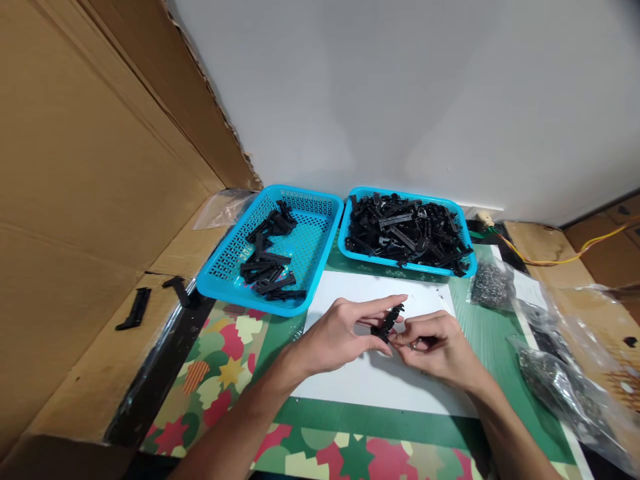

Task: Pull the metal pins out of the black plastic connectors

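Between thumb and fingers, my left hand [345, 333] grips a small black plastic part [389, 323], tilted above a white sheet [345, 387]. My right hand [434, 343] is closed at the part's lower right side, its fingertips pinched together against it. Whether a tiny piece sits in that pinch is hidden. Behind my hands stands a blue basket [406, 265] heaped with similar black parts [400, 227]. To its left, another blue basket [280, 308] holds a looser group of black parts [270, 267].
Two black parts [135, 309] lie on cardboard at the left. Clear bags of small metal pieces [555, 383] rest at the right. A yellow wire [560, 261] runs from a connector near the wall. Cardboard [100, 167] rises on the left.
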{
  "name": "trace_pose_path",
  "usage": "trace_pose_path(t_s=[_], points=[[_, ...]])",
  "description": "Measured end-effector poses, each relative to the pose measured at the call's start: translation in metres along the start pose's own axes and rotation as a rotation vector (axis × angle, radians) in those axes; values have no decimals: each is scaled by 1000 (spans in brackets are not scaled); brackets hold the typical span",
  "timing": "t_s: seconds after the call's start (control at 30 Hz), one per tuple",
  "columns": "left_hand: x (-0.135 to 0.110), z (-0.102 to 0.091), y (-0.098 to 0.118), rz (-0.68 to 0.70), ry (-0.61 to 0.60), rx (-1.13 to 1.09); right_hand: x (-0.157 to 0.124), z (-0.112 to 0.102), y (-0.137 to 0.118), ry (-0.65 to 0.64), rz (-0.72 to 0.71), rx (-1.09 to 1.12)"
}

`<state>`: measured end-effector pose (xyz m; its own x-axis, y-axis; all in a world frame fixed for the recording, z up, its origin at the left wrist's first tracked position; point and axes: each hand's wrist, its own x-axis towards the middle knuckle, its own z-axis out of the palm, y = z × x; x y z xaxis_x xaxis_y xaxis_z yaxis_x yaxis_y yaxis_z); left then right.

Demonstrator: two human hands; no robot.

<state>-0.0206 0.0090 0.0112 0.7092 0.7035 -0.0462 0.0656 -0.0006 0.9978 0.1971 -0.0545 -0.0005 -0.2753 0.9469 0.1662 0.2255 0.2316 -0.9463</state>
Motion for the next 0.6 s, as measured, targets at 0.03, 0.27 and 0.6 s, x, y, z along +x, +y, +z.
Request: trace_pose_path(t_s=[0.03,0.27,0.6], points=[[0,0,0,-2,-6,-21,0,0,0,-1,-1,8],[1,-1,2,-38,-39,-81,1,0,0,-6,-16,49],[3,1,7,-97,-23,-215,-1,0,-1,86,-66,11]])
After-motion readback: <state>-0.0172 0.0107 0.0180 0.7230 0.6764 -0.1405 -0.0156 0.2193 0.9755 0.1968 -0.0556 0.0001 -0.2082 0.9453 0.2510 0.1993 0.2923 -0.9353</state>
